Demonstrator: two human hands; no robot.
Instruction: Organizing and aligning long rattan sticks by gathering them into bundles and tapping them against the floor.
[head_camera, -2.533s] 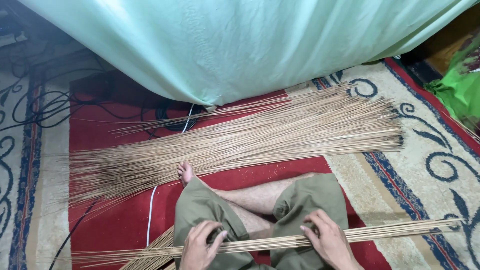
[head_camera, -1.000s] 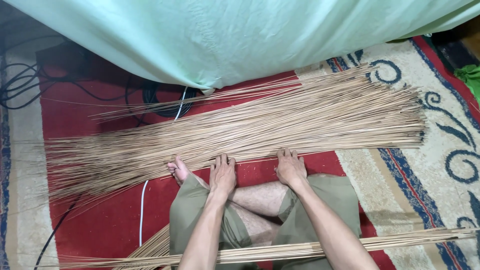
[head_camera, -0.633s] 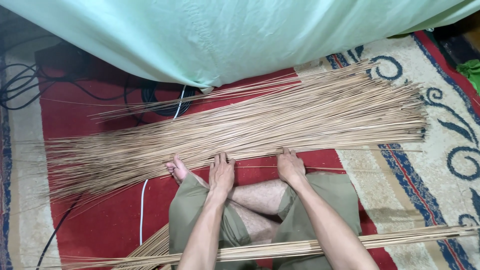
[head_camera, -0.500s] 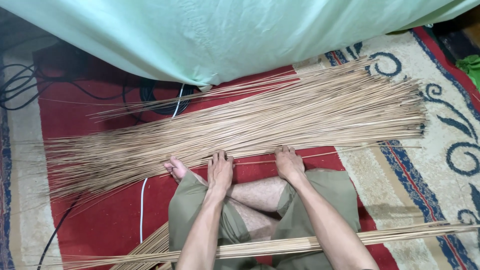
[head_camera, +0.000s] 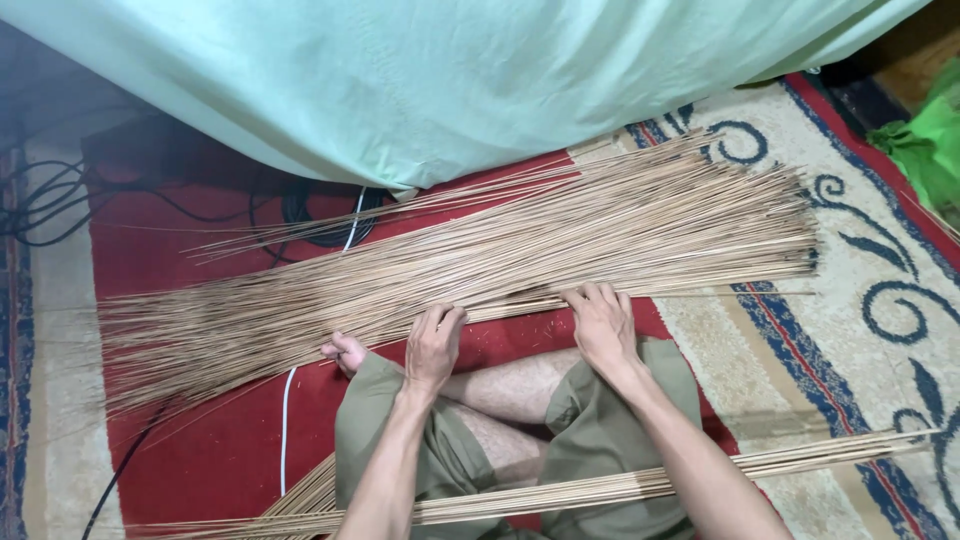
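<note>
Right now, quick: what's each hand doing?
Left hand: open, fingertips resting on the near edge of the pile of thin sticks, gripping nothing.
Right hand: open, palm down on the same edge.

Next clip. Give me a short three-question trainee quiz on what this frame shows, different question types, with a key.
1. True or false: both hands rest on the near edge of the big pile of thin sticks.
2. Multiple choice: where does the smaller bundle of sticks lie? A) across the person's lap B) on the green sheet C) under the big pile
3. Fill in: behind the big pile hangs a pale ____ sheet.

Key
1. True: the left hand and right hand both lie with fingers on the sticks at the pile's near edge.
2. A: it crosses the lap over the olive shorts.
3. Green.
</note>
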